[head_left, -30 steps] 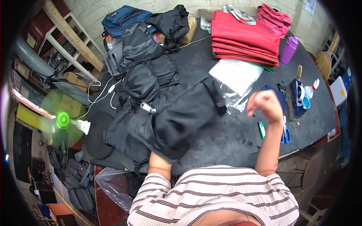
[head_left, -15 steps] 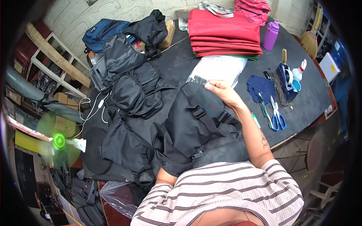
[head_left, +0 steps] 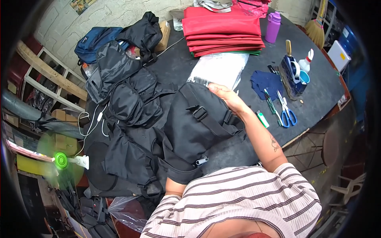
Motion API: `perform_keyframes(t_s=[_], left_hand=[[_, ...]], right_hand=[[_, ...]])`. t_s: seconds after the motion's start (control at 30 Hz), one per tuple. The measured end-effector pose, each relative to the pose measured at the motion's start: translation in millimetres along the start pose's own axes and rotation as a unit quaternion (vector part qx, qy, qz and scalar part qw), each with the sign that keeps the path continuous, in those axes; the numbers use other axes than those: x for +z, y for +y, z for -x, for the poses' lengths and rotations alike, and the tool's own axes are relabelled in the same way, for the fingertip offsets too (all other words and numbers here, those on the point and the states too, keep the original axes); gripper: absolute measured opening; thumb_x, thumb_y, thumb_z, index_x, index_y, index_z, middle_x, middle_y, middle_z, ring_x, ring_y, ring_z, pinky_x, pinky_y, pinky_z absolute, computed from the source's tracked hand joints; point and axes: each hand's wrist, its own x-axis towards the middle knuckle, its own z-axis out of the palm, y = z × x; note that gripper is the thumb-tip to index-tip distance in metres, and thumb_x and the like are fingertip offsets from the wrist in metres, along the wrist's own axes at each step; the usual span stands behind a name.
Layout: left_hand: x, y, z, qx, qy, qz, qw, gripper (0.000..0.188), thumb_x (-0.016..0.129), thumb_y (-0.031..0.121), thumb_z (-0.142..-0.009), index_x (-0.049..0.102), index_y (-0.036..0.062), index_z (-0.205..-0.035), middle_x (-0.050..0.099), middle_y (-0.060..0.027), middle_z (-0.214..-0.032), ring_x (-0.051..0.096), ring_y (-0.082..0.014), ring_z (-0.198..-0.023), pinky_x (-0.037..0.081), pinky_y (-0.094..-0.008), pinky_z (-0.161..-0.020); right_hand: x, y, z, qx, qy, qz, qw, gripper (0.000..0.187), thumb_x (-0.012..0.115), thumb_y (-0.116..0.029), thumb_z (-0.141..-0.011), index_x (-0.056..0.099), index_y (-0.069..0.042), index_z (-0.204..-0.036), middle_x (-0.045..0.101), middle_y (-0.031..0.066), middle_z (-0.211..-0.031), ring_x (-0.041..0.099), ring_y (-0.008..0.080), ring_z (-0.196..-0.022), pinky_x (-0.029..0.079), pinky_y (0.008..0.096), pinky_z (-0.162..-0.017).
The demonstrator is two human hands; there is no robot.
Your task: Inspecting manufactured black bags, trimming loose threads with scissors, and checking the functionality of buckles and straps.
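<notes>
A black fabric bag [head_left: 184,131] with straps, a plastic buckle [head_left: 199,113] and a metal zipper pull [head_left: 202,160] stands up in front of me. My right hand [head_left: 226,96] grips its far upper edge, thumb on the near side and the other fingers mostly hidden behind the cloth. My left forearm [head_left: 174,186] runs into the bag's opening under a black strap band, so the left hand itself is hidden inside. Just past the bag lie clear plastic sleeves [head_left: 218,67]. Another black bag piece [head_left: 129,156] lies against it on the left.
Folded red fabric [head_left: 222,31] is stacked at the back. To the right are a purple bottle [head_left: 272,27], blue-handled scissors [head_left: 287,115], a green lighter [head_left: 262,119], a navy cloth [head_left: 265,84] and a tool holder [head_left: 293,77]. Black bags [head_left: 131,99] pile up left, near a spinning fan [head_left: 61,160].
The bag has turned and filled out slightly, its top edge rounder and its buckle facing me more. My right hand keeps its hold. The whole view has shifted a little.
</notes>
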Motion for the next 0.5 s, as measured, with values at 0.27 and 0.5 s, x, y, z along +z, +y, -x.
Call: perform_keyframes(t_s=[0.27,0.5], left_hand=[[-12.6,12.2,-30.9,0.008,-0.023,0.011,1.0,0.035,0.037,0.021,-0.094,0.051,0.0008,-0.118,0.054,-0.0137,-0.12,0.049,-0.0244,-0.114,0.037,-0.0359,-0.098],[-58.9,127.6,-83.6,0.033,-0.04,0.029,0.998,0.035,0.036,0.021,-0.094,0.051,0.0008,-0.118,0.053,-0.0141,-0.12,0.048,-0.0249,-0.114,0.037,-0.0362,-0.099]], right_hand=[[0.3,-3.5,12.2,0.061,0.022,-0.026,0.998,0.03,0.053,-0.027,-0.091,0.058,-0.001,-0.106,0.061,0.0026,-0.099,0.056,0.008,-0.09,0.044,0.0213,-0.08],[-59.1,2.9,50.9,-0.228,0.261,-0.092,0.933,0.032,0.044,-0.023,-0.095,0.052,0.0,-0.116,0.06,0.0094,-0.109,0.06,0.0158,-0.095,0.049,0.0276,-0.081]])
